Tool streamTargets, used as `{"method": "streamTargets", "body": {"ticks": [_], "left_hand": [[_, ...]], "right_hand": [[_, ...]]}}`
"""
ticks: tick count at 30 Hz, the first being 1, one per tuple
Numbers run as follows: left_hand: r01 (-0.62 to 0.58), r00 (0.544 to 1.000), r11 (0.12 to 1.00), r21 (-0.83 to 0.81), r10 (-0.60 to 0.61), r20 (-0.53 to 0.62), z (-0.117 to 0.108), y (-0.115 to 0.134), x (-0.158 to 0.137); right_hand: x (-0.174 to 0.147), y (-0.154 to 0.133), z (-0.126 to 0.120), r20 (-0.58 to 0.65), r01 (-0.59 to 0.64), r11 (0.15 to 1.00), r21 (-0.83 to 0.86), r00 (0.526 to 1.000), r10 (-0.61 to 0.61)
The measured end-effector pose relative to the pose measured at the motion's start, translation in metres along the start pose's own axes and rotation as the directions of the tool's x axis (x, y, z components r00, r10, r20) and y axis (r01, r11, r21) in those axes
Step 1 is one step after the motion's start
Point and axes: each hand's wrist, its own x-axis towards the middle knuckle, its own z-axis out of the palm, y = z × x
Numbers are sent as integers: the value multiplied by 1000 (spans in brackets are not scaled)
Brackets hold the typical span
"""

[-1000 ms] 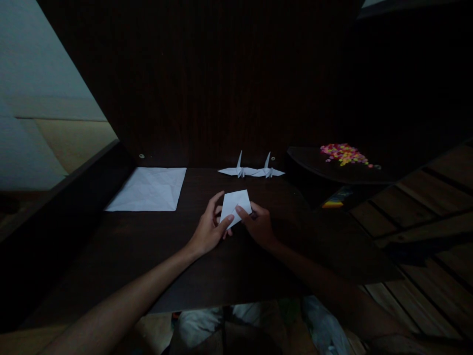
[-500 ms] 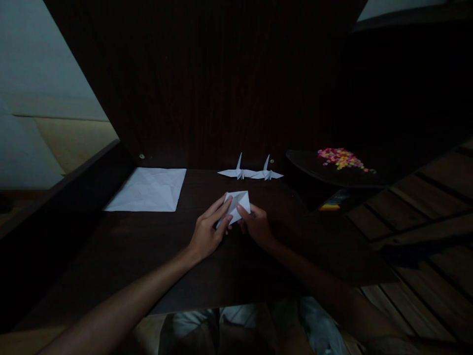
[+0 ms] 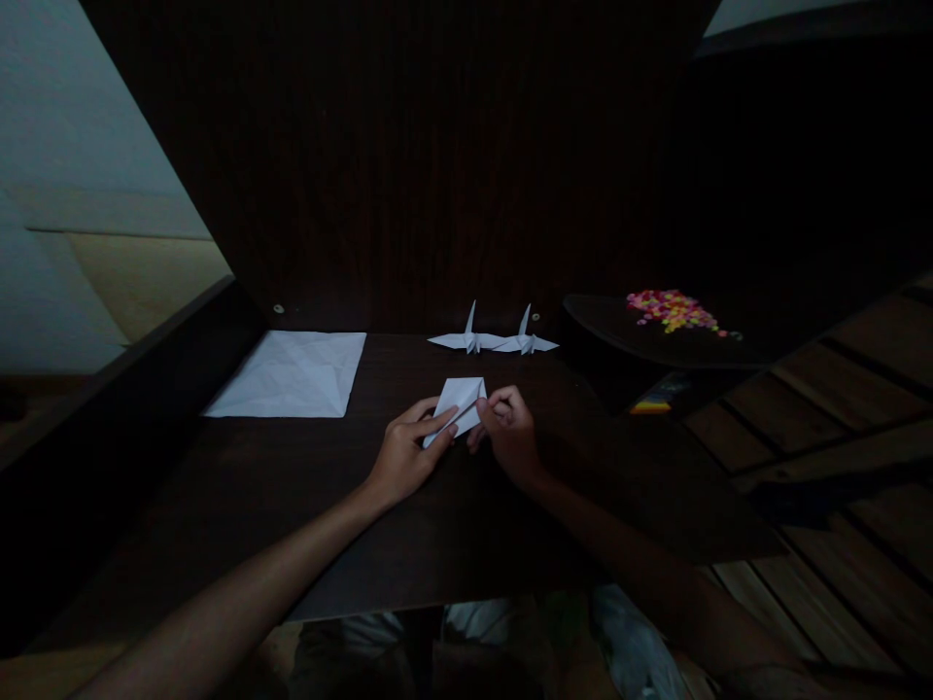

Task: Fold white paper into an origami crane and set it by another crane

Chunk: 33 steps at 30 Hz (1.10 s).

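A small piece of folded white paper (image 3: 453, 394) is held between my hands over the dark table (image 3: 306, 515). My left hand (image 3: 408, 442) grips its left and lower side, with fingers lying across the front. At the right edge, the thumb of my right hand (image 3: 510, 433) presses on a flap, and the other fingers are curled beside the paper. A diagonal fold line runs down from the paper's upper right corner. Just beyond stand two white paper cranes (image 3: 472, 340), side by side with wings touching or overlapping.
A larger creased sheet of white paper (image 3: 292, 374) lies at the left, near the low side board (image 3: 117, 418). To the right, a dark curved shelf (image 3: 598, 316) carries a heap of small pink, red and yellow pieces (image 3: 674, 311). A dark upright panel (image 3: 437, 175) rises behind.
The raised flap on the folded paper has closed down, leaving a narrow fold. My left fingers have drawn back toward its lower edge, and my right fingers have curled up at the right edge.
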Motion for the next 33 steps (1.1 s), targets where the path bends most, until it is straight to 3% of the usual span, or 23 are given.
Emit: {"method": "streamTargets", "body": {"ticks": [4,11,18,27,30,33], "left_hand": [[-11,1000,1000,4,11,8,-1,3,0],[22,998,1000,-9,-21,54,-3,5,1],[185,982,977,-106,-180,55,0,4,-4],[-38,991,987,154,58,-123,-4,3,1],[-23,987,988,153,46,-152,-6,5,2],[32,998,998,59,-28,-65,-6,5,3]], "right_hand": [[-2,-3,-2,63,2,998,-69,998,3],[3,0,-6,38,29,993,-117,999,-25],[1,8,-6,-20,80,995,-56,997,-81],[-2,5,-5,23,95,995,-24,995,-95],[-2,4,-4,34,97,995,-10,995,-97],[-3,5,-3,53,98,995,-14,994,-97]]}}
